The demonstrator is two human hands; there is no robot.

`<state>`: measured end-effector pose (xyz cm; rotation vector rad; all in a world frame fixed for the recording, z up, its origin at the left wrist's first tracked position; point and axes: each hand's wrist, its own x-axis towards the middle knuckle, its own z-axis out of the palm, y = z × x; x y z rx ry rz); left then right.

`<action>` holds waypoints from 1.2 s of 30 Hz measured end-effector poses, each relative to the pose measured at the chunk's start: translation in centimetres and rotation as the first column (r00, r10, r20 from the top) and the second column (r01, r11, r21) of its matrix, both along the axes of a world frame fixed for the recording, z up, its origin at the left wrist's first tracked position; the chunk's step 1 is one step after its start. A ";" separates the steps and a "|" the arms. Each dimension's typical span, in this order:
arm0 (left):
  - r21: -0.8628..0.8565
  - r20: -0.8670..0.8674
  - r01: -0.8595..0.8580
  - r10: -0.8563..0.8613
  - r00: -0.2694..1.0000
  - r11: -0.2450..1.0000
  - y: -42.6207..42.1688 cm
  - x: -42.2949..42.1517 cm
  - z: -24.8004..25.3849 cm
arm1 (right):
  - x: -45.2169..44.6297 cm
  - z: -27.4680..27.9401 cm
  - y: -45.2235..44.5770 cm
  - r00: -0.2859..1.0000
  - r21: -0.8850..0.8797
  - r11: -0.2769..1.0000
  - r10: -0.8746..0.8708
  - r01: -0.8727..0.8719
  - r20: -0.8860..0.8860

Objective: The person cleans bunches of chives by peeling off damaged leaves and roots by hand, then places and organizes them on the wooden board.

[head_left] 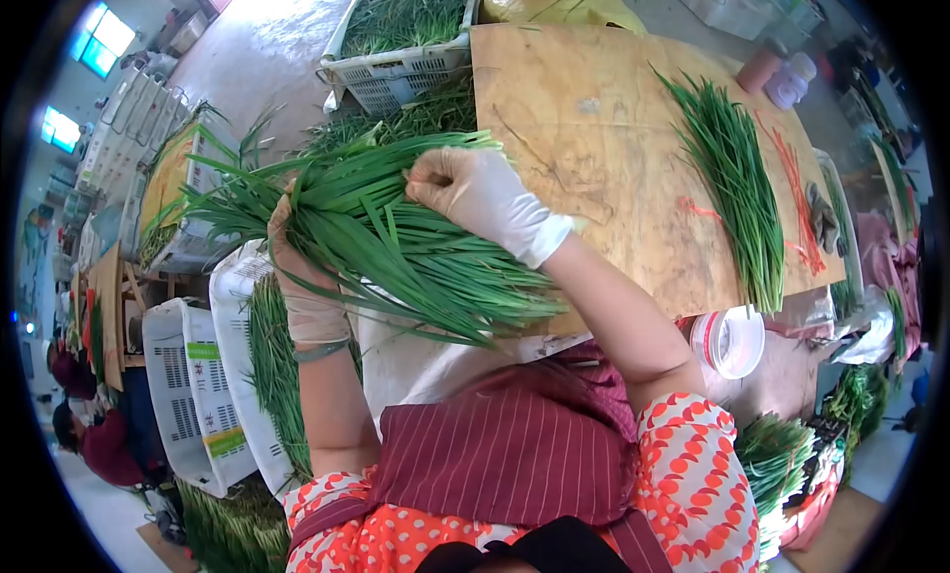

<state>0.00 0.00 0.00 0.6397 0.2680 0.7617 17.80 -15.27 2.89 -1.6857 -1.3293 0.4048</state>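
1. Greens point(275, 365) are held in a white crate point(230, 286).
2. Green bunch point(396, 232), at the counter's point(594, 108) left edge, is grasped by the left hand's point(289, 244) fingers.
3. Upper crate point(401, 73) is filled with leaves point(411, 21).
4. Right hand's point(487, 195) fingers are pinched over the bunch; whether a leaf is caught cannot be told. Sorting seems underway; a steady left hold is called for.
5. Second bunch point(734, 182) is laid near a white tub point(734, 343).

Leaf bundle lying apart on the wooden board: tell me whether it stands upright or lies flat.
Lying flat: the leaf bundle stretches lengthwise across the wooden board, beside red strands.
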 end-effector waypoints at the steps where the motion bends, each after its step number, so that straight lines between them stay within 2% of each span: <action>1: -0.036 0.020 -0.011 0.011 1.000 0.999 -0.3 0.1 0.4 | -0.1 1.5 -0.2 0.993 0.094 0.994 0.069 -0.060 -0.095; 2: -0.073 0.039 -0.022 0.025 0.999 0.997 -0.4 0.1 0.7 | 0.0 3.5 -0.9 0.934 0.176 0.972 0.201 -0.153 -0.297; 3: -0.070 0.031 -0.025 0.028 0.999 0.997 -0.4 -0.3 0.5 | 0.1 5.5 -2.2 0.811 0.278 0.935 0.335 -0.222 -0.479; 5: -0.019 0.025 0.006 -0.005 1.000 1.000 -0.3 -0.9 -0.1 | 1.7 7.7 -3.7 0.776 0.526 0.828 0.458 -0.195 -0.433; 6: -0.025 0.029 0.006 -0.005 1.000 1.000 -0.2 -0.9 -0.4 | 3.4 7.5 -3.9 0.778 0.520 0.831 0.455 -0.197 -0.433; 8: -0.012 0.029 0.004 -0.003 1.000 1.000 0.1 -1.0 -0.9 | 7.4 6.5 -3.9 0.909 0.382 0.915 0.262 -0.128 -0.325; 9: -0.011 0.027 0.008 -0.007 1.000 1.000 0.3 -1.2 -0.9 | 9.0 4.0 -3.7 0.995 0.048 0.995 -0.089 0.092 -0.052; 10: -0.003 0.015 -0.008 0.008 1.000 1.000 0.5 -1.4 -0.9 | 10.3 0.5 -3.7 0.890 -0.205 0.894 -0.324 0.399 0.319; 12: -0.006 0.008 -0.026 0.026 1.000 1.000 1.1 -1.6 -1.1 | 11.7 -5.1 -5.8 0.782 -0.440 0.743 -0.176 0.504 0.599; 14: -0.045 0.055 -0.043 0.046 0.997 0.998 2.0 -1.7 -0.7 | 10.4 -8.0 -7.3 0.898 -0.441 0.815 -0.204 0.377 0.390; 15: -0.046 0.053 -0.044 0.047 0.998 0.998 2.5 -1.9 -0.3 | 9.7 -7.6 -8.0 0.899 -0.442 0.815 -0.202 0.375 0.389; 16: -0.022 0.056 -0.055 0.056 0.997 0.998 3.0 -2.1 0.2 | 9.1 -6.6 -8.4 0.970 -0.507 0.827 -0.192 0.243 0.152; 17: 0.002 0.059 -0.069 0.069 0.996 0.998 3.2 -2.4 0.9 | 8.4 -6.1 -8.7 0.981 -0.538 0.837 -0.173 0.096 -0.094; 18: 0.006 0.031 -0.115 0.115 0.993 0.993 3.1 -2.4 2.0 | 7.7 -6.2 -9.1 0.981 -0.536 0.839 -0.167 0.092 -0.094; 19: 0.011 0.032 -0.118 0.117 0.993 0.993 3.1 -2.5 2.8 | 6.9 -6.4 -9.4 0.965 -0.287 0.958 -0.101 0.028 -0.242; 20: 0.029 0.043 -0.111 0.110 0.993 0.993 3.0 -2.7 3.5 | 6.1 -6.6 -9.6 0.932 -0.008 1.000 0.005 -0.008 -0.364; 21: 0.046 0.058 -0.105 0.102 0.993 0.993 3.1 -3.0 3.8 | 5.0 -6.9 -9.7 0.933 -0.003 1.000 0.010 -0.012 -0.359; 22: 0.052 0.057 -0.134 0.131 0.990 0.990 3.4 -3.2 4.2 | 3.8 -7.2 -9.3 0.692 0.081 0.990 0.140 -0.117 -0.708; 23: 0.059 0.064 -0.142 0.138 0.988 0.988 3.9 -3.7 4.4 | 2.9 -7.2 -9.0 0.314 0.198 0.963 0.248 -0.182 -0.916; 24: 0.106 0.039 -0.175 0.172 0.984 0.979 4.3 -4.2 4.8 | 2.3 -6.9 -8.8 0.317 0.204 0.960 0.257 -0.192 -0.913; 25: 0.152 0.014 -0.208 0.209 0.978 0.966 4.5 -4.7 5.1 | 1.9 -6.4 -8.6 0.270 0.282 0.926 0.346 -0.251 -0.898; 26: 0.129 -0.062 -0.358 0.368 0.928 0.925 4.5 -4.8 5.4 | 1.7 -6.0 -8.4 0.217 0.357 0.883 0.429 -0.304 -0.877; 27: 0.132 -0.060 -0.365 0.375 0.925 0.922 4.4 -5.1 5.6 | 2.0 -6.0 -8.1 0.215 0.360 0.880 0.434 -0.310 -0.875; 29: 0.160 -0.026 -0.267 0.274 0.961 0.950 4.3 -5.8 6.0 | 2.9 -5.7 -7.1 0.549 0.198 0.926 0.353 -0.322 -0.758; 30: 0.168 -0.013 -0.267 0.273 0.962 0.949 4.5 -5.8 6.2 | 2.5 -4.1 -7.2 0.773 -0.057 0.984 0.095 -0.168 -0.628; 31: 0.178 -0.008 -0.307 0.313 0.950 0.935 4.7 -5.8 6.3 | 2.3 -3.5 -6.8 0.779 -0.049 0.985 0.101 -0.166 -0.619; 33: 0.189 0.003 -0.351 0.357 0.934 0.917 5.1 -6.4 6.1 | 1.1 -2.7 -5.5 0.606 0.033 0.980 0.148 -0.196 -0.782; 34: 0.195 0.018 -0.371 0.375 0.927 0.908 5.5 -6.8 5.9 | 0.0 -0.8 -5.4 0.462 0.023 0.995 0.066 -0.099 -0.885; 35: 0.202 0.034 -0.391 0.393 0.919 0.898 5.7 -7.3 5.9 | -0.7 -0.2 -5.2 0.468 0.031 0.994 0.075 -0.101 -0.881; 36: 0.190 0.013 -0.363 0.367 0.930 0.912 5.1 -7.6 6.5 | -1.2 0.1 -5.0 0.340 0.100 0.991 0.123 -0.085 -0.932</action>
